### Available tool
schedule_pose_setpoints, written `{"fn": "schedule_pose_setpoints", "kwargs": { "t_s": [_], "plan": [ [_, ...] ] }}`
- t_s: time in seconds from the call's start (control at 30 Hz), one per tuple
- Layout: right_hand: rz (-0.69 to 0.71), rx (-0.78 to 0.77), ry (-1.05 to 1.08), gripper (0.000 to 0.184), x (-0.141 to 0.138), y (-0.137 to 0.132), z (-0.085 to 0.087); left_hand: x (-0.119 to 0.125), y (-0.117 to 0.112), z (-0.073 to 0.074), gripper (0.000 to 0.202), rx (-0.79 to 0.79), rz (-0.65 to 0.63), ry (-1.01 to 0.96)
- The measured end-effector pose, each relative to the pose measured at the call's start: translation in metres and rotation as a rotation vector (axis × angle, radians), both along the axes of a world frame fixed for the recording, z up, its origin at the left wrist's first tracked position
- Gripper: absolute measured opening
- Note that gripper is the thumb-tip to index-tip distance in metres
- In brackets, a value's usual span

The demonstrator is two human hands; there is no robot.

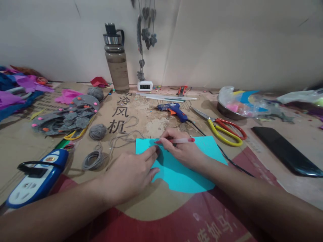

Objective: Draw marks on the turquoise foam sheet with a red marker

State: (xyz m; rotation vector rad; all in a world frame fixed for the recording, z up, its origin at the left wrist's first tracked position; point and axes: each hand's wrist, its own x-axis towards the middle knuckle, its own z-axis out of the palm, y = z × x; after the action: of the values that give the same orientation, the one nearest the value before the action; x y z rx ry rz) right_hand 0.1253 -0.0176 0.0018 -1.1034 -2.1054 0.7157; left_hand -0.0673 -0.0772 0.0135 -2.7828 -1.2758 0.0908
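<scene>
- Nearest you, flat brown-and-red printed cardboard (148, 206) covers the worktop; its pale yellow characters run out at the bottom.
- On it, before you, lies a turquoise sheet of paper (193, 179), straight along the far edge, with a curved notch in the near one. Its longer axis runs left to right; your hands and right forearm hide parts of it.
- Your left hand (133, 173) rests palm down, fingers extended onto the sheet's left part.
- Your right hand (183, 153) pinches a slim, red-ended translucent pen (186, 140) over the sheet's far part. It lies nearly level, long axis left to right, tip leftward; whether it touches the paper is hard to make out.
- Left of the sheet sits a ring-shaped coil of grey yarn (94, 166), a fuzzy round grey yarn ball (98, 131) beyond it.
- Beyond the sheet, to the right, lie metal scissors with looped red and yellow handles (211, 119).
- Farther off, a blue plastic glue gun (169, 107) points left.
- By the wall stands a translucent grey-brown bottle (117, 72); beside it, hanging grey shapes (145, 33) are cut off above.
</scene>
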Motion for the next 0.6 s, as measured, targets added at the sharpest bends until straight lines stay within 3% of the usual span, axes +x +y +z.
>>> {"fn": "schedule_pose_setpoints", "kwargs": {
  "t_s": [0.17,0.33,0.43,0.5,0.6],
  "plan": [
    [-0.045,-0.066,0.15,0.016,0.003,-0.004,0.005,0.001,0.0,0.003,0.047,-0.025,0.003,0.0],
    [-0.015,-0.242,0.303,0.015,0.004,-0.014,0.031,0.001,-0.001,0.001,0.048,-0.01,-0.013,0.023],
    [-0.042,-0.238,0.357,0.014,-0.002,-0.012,0.044,0.0,-0.001,-0.003,0.049,0.004,-0.041,0.031],
    [-0.069,-0.189,0.298,0.012,-0.008,-0.007,0.044,0.0,-0.001,-0.004,0.048,0.013,-0.045,0.025],
    [-0.069,-0.076,0.26,0.011,-0.015,0.0,0.027,0.0,-0.002,-0.004,0.046,0.021,-0.033,0.003]
  ]
}}
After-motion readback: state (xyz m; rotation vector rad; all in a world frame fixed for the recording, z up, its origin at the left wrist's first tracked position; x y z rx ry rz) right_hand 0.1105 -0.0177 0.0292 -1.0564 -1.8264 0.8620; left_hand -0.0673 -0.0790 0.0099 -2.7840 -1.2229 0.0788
